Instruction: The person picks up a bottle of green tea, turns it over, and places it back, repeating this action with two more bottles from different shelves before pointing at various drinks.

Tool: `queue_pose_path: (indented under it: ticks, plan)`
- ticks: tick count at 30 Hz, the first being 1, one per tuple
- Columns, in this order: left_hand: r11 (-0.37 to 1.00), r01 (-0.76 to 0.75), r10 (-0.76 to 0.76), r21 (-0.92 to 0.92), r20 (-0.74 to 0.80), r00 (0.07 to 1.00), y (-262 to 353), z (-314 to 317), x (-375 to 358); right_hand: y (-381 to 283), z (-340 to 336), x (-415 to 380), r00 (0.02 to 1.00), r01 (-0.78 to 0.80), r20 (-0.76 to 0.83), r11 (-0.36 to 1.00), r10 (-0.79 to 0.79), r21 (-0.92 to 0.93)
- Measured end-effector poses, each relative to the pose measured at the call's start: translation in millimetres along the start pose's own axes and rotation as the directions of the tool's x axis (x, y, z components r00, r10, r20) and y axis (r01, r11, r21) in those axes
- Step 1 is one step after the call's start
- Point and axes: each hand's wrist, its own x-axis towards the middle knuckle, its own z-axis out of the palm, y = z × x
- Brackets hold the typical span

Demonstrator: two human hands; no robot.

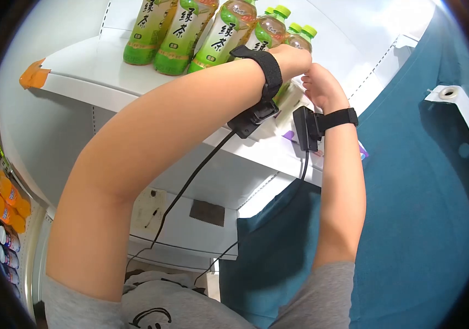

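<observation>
Several green tea bottles with green labels stand in rows on the white shelf (pixel 86 77); one bottle (pixel 223 33) is just beyond my left wrist. My left hand (pixel 294 59) reaches across in front of the bottles at the right end of the row, its fingers mostly hidden. Close beside it, touching or nearly so, is my right hand (pixel 322 85), with fingers curled; what it holds, if anything, is hidden. Below the hands, a whitish item (pixel 294 107) and a package with purple print (pixel 289 135) lie partly behind the wrist devices.
Black devices with cables are strapped to both wrists. An orange piece (pixel 34 74) covers the shelf's left corner. Orange bottles (pixel 7 192) and cans (pixel 8 257) stand at lower left. A teal curtain (pixel 410 219) hangs at right, near a white bracket (pixel 459 107).
</observation>
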Motion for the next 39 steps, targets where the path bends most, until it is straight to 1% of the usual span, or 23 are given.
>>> queue_pose_path:
  ticks: [2,4,5,6,8,10,11,12,14,15,17,18,19,20,22,24,25,27,30,31,34,36,39]
  plan:
    - [0.987,-0.117,0.107,0.107,0.101,0.989,-3,-5,0,1,2,1,1.000,0.013,0.009,0.999,-0.013,-0.030]
    - [0.994,-0.069,0.059,0.088,0.119,0.991,-5,-6,1,10,1,19,0.985,0.026,0.173,0.998,-0.015,-0.059]
    - [0.997,-0.024,0.013,0.072,0.143,0.990,-6,-6,1,13,-2,27,0.984,0.033,0.175,0.998,-0.023,-0.056]
    - [0.997,-0.029,0.018,0.075,0.138,0.990,-8,-3,3,12,-3,29,0.981,0.011,0.193,0.997,0.003,-0.072]
    - [0.998,0.061,-0.062,-0.032,-0.020,0.998,-12,3,6,10,-5,33,0.977,-0.001,0.211,0.996,0.019,-0.085]
    - [0.997,0.070,-0.070,-0.029,-0.022,0.997,-18,5,9,4,-2,16,0.988,-0.009,0.154,1.000,0.011,-0.013]
    - [0.994,0.063,-0.063,-0.089,0.008,0.998,-20,5,11,9,0,21,0.982,0.051,0.176,0.993,-0.070,0.109]
    - [0.988,0.056,-0.051,-0.147,0.037,0.998,-20,3,13,10,-2,22,0.980,0.063,0.179,0.991,-0.084,0.117]
    - [0.975,0.040,-0.034,-0.220,0.032,0.999,-4,-8,-14,11,-19,21,0.947,-0.037,0.317,0.968,-0.045,0.248]
    - [0.968,0.030,-0.031,-0.251,0.002,1.000,1,-10,-20,13,-28,20,0.906,-0.012,0.404,0.945,-0.127,0.325]
    - [0.960,0.011,-0.020,-0.280,-0.030,0.999,9,-13,-30,-7,-9,-37,0.943,0.132,0.222,0.889,-0.249,0.440]
    - [0.915,-0.011,0.020,-0.403,0.019,1.000,9,-17,-38,-13,0,-62,0.938,0.206,0.144,0.842,-0.315,0.499]
    - [0.856,-0.023,0.067,-0.517,0.067,0.996,11,-21,-50,-13,8,-78,0.905,0.297,0.098,0.779,-0.414,0.552]
    - [0.869,0.013,0.064,-0.494,0.139,0.988,23,-33,-79,-10,15,-91,0.862,0.381,0.045,0.704,-0.505,0.599]
    - [0.838,-0.121,0.222,-0.532,0.130,0.966,16,-34,-101,1,26,-114,0.818,0.433,-0.041,0.567,-0.574,0.701]
    - [0.799,-0.273,0.332,-0.535,0.016,0.943,5,-32,-124,7,36,-137,0.792,0.482,-0.145,0.463,-0.593,0.744]
    - [0.787,-0.211,0.312,-0.580,0.079,0.947,8,-39,-140,7,41,-149,0.798,0.471,-0.139,0.463,-0.586,0.750]
    - [0.778,-0.226,0.316,-0.586,0.054,0.947,3,-46,-160,6,49,-171,0.851,0.493,-0.224,0.573,-0.475,0.654]
    - [0.795,-0.248,0.301,-0.554,0.005,0.954,-7,-55,-181,6,60,-188,0.817,0.550,-0.232,0.594,-0.528,0.587]
    - [0.804,-0.269,0.319,-0.530,0.003,0.948,-8,-59,-189,10,65,-189,0.785,0.568,-0.239,0.511,-0.571,0.645]
    - [0.852,-0.322,0.306,-0.412,-0.106,0.946,-5,-66,-214,5,74,-201,0.801,0.509,-0.162,0.514,-0.576,0.690]
    - [0.873,-0.361,0.318,-0.329,-0.179,0.931,0,-69,-227,1,80,-200,0.771,0.490,-0.103,0.483,-0.628,0.726]
    - [0.850,-0.454,0.387,-0.268,-0.267,0.882,-4,-74,-243,-13,97,-210,0.784,0.410,-0.120,0.364,-0.609,0.836]
